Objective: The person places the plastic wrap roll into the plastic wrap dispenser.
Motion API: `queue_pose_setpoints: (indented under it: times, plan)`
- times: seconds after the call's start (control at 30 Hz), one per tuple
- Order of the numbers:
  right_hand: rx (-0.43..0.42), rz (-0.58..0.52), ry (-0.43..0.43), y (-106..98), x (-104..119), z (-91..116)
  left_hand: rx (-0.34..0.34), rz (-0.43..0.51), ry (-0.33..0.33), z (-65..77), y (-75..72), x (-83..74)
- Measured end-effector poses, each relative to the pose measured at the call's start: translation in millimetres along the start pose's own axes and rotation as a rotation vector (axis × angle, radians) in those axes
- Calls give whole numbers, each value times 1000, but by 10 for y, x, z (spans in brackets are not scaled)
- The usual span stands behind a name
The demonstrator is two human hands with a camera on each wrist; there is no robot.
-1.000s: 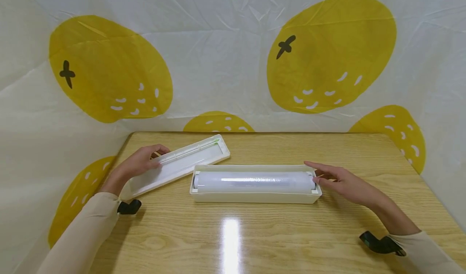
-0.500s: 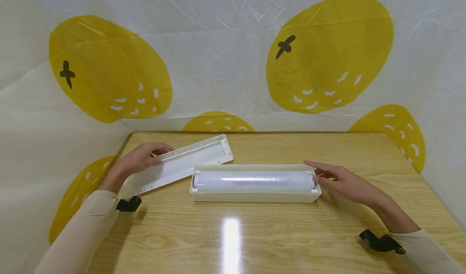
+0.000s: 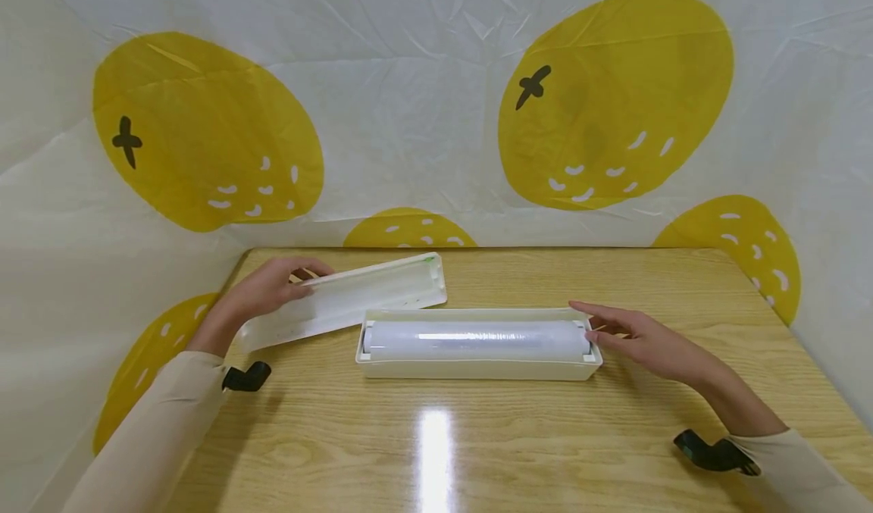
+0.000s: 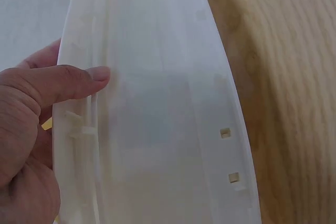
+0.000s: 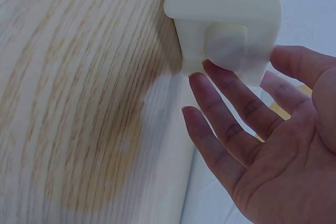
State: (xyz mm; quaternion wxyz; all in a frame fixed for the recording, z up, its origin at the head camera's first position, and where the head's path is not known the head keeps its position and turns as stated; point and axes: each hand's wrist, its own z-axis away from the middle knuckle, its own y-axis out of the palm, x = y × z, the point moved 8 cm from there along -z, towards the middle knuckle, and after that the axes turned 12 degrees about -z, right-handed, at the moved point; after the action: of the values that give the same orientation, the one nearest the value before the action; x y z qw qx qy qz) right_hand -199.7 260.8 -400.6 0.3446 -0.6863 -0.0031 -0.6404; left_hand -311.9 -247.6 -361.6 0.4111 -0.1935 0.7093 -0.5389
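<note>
A long cream dispenser box (image 3: pixel 477 370) sits on the table, holding a roll of cling film (image 3: pixel 470 337). Its long white lid (image 3: pixel 371 293) is off the box, slanting up to the right behind the box's left end with the hollow inside facing me. My left hand (image 3: pixel 269 286) pinches the lid's far long edge, thumb on the inner face, as the left wrist view shows on the lid (image 4: pixel 157 108). At the box's right end is my right hand (image 3: pixel 644 342), its fingers extended and only slightly bent. Fingertips are right at the end wall (image 5: pixel 226 45) in the right wrist view.
The wood-grain table (image 3: pixel 518 437) has a bright light reflection in front of the box. A white sheet (image 3: pixel 409 119) printed with yellow fruit hangs behind the table and along its left side.
My left hand has shifted slightly right with the lid and turned it, so its inner face shows more and its near edge is higher. The right hand and the box have stayed put.
</note>
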Motion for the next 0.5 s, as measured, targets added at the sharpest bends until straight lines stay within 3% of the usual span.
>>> queue_pose_setpoints:
  times: [0.5]
  plan:
    - [5,-24,11,13,10,5,-79,36,-27,-240,-132,-260]
